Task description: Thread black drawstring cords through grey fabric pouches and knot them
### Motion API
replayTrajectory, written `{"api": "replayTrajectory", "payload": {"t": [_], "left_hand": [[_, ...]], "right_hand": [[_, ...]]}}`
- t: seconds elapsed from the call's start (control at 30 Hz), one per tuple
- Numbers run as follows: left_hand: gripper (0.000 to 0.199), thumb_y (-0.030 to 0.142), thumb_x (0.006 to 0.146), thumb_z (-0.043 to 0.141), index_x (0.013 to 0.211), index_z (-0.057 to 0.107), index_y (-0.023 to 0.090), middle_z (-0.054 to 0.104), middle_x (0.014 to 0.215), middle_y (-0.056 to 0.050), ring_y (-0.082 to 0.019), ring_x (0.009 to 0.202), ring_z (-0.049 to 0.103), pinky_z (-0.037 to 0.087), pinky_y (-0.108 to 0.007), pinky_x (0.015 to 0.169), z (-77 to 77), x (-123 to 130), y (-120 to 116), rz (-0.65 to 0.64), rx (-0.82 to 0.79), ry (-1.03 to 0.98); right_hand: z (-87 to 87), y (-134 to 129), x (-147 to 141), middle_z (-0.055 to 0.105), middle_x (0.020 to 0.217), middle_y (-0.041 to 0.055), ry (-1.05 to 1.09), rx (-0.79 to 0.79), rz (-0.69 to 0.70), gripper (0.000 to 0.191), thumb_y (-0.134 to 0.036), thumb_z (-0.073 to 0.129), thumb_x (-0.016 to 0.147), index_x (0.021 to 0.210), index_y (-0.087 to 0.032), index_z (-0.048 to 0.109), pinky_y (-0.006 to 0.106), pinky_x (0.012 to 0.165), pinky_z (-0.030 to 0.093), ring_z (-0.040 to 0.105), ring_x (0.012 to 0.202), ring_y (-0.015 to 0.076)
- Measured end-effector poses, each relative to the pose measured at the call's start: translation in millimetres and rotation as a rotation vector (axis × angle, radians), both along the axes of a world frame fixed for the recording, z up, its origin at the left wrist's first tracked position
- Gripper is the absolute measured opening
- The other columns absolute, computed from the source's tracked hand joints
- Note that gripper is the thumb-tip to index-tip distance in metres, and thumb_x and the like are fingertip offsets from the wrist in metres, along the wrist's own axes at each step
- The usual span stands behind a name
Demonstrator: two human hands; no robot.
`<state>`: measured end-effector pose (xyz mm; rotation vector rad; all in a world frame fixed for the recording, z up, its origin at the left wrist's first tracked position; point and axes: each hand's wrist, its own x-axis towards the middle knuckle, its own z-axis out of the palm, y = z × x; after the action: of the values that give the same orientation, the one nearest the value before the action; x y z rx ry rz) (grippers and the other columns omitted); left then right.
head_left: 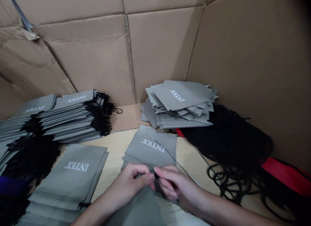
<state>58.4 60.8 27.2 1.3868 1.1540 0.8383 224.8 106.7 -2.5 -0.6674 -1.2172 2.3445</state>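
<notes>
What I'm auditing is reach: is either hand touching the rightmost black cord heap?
No: left hand and right hand meet over gray pouches, apart from that heap.

The pouch [139, 208] is grey and soft, plain on the face that shows, pinched at its upper end, its lower part running off the bottom edge. The rod [171, 156] is thin, straight and metallic, slanting down from upper left to lower right.

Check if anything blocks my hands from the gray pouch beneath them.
Nothing visible does: the left hand and right hand pinch at the upper end of the gray pouch. The thin rod runs beyond the right hand.
</notes>
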Motion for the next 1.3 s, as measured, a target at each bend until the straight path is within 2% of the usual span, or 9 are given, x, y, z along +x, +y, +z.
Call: {"api": "replayTrajectory", "payload": {"t": [0.17, 0.37, 0.5, 0.67, 0.77, 0.9, 1.07, 1.23, 1.3], "left_hand": [[0.046, 0.055, 0.077, 0.055, 0.061, 0.062, 0.014, 0.049, 0.056, 0.002, -0.012, 0.06, 0.043, 0.033, -0.021, 0.061, -0.3, 5, -2, 0.074, -0.044, -0.034], [0.047, 0.057, 0.076, 0.054, 0.06, 0.064, 0.014, 0.05, 0.055, 0.002, -0.012, 0.057, 0.042, 0.033, -0.021, 0.058, -0.7, 7, -3, 0.071, -0.027, -0.037], [0.047, 0.056, 0.078, 0.053, 0.061, 0.063, 0.014, 0.05, 0.055, 0.002, -0.011, 0.057, 0.042, 0.033, -0.02, 0.057, -0.6, 9, 0, 0.046, -0.019, 0.003], [0.033, 0.044, 0.082, 0.054, 0.075, 0.065, 0.013, 0.059, 0.068, 0.0, -0.013, 0.066, 0.049, 0.036, -0.02, 0.062, -4.9, 12, 3, 0.061, -0.016, 0.082], [0.027, 0.038, 0.082, 0.056, 0.086, 0.068, 0.015, 0.067, 0.08, -0.002, -0.015, 0.074, 0.054, 0.039, -0.021, 0.067, -6.4, 12, 2, 0.044, 0.016, 0.086], [0.025, 0.034, 0.085, 0.053, 0.089, 0.072, 0.018, 0.07, 0.081, -0.002, -0.016, 0.075, 0.058, 0.04, -0.021, 0.068, -1.1, 11, 0, 0.031, 0.078, 0.176], [0.023, 0.026, 0.085, 0.051, 0.09, 0.073, 0.021, 0.07, 0.077, 0.0, -0.016, 0.072, 0.059, 0.039, -0.02, 0.066, 9.6, 10, -3, 0.012, 0.107, 0.323], [0.024, 0.032, 0.085, 0.053, 0.083, 0.073, 0.021, 0.07, 0.073, 0.0, -0.015, 0.067, 0.057, 0.036, -0.02, 0.061, 13.6, 9, -6, -0.058, 0.067, 0.426], [0.024, 0.032, 0.084, 0.052, 0.079, 0.073, 0.019, 0.068, 0.069, 0.0, -0.014, 0.063, 0.054, 0.034, -0.02, 0.057, 15.4, 8, -6, -0.035, 0.059, 0.45]], "right_hand": [[9.9, -7, 4, 0.023, 0.032, -0.0123, 0.118, -0.503, -0.064, 0.045, -0.032, 0.064, 0.073, 0.047, -0.02, 0.03, 0.017, 0.035, 0.013, 0.01, 0.033, 0.0032], [19.4, -14, 8, 0.026, 0.033, -0.0124, 0.171, -0.607, -0.158, 0.042, -0.026, 0.067, 0.07, 0.048, -0.019, 0.032, 0.018, 0.037, 0.014, 0.01, 0.035, 0.0028], [9.7, -10, 6, 0.024, 0.031, -0.0117, 0.142, -0.458, -0.191, 0.046, -0.034, 0.066, 0.07, 0.044, -0.019, 0.032, 0.019, 0.037, 0.013, 0.012, 0.033, 0.0025], [-5.6, 0, 3, 0.025, 0.03, -0.0102, 0.107, -0.313, -0.098, 0.049, -0.045, 0.059, 0.074, 0.041, -0.019, 0.033, 0.02, 0.037, 0.009, 0.014, 0.031, 0.003], [-6.2, 2, 1, 0.025, 0.03, -0.0099, 0.09, -0.168, -0.143, 0.052, -0.054, 0.054, 0.076, 0.043, -0.019, 0.035, 0.021, 0.037, 0.009, 0.016, 0.031, 0.0038], [-1.4, 2, 0, 0.031, 0.036, -0.0095, -0.034, 0.048, -0.202, 0.052, -0.063, 0.046, 0.079, 0.052, -0.019, 0.041, 0.021, 0.038, 0.01, 0.02, 0.033, 0.0046], [-0.7, 4, 4, 0.031, 0.035, -0.0065, -0.201, 0.413, -0.068, 0.058, -0.061, 0.046, 0.082, 0.042, -0.018, 0.039, 0.022, 0.039, 0.015, 0.026, 0.036, 0.0054], [-7.9, 11, 10, 0.038, 0.038, -0.0063, -0.172, 0.367, 0.13, 0.051, -0.054, 0.051, 0.082, 0.047, -0.018, 0.045, 0.021, 0.037, 0.017, 0.028, 0.034, 0.0051], [-8.2, 11, 11, 0.037, 0.037, -0.0071, -0.16, 0.366, 0.133, 0.052, -0.056, 0.048, 0.083, 0.048, -0.018, 0.045, 0.021, 0.037, 0.017, 0.028, 0.033, 0.0048]]}}
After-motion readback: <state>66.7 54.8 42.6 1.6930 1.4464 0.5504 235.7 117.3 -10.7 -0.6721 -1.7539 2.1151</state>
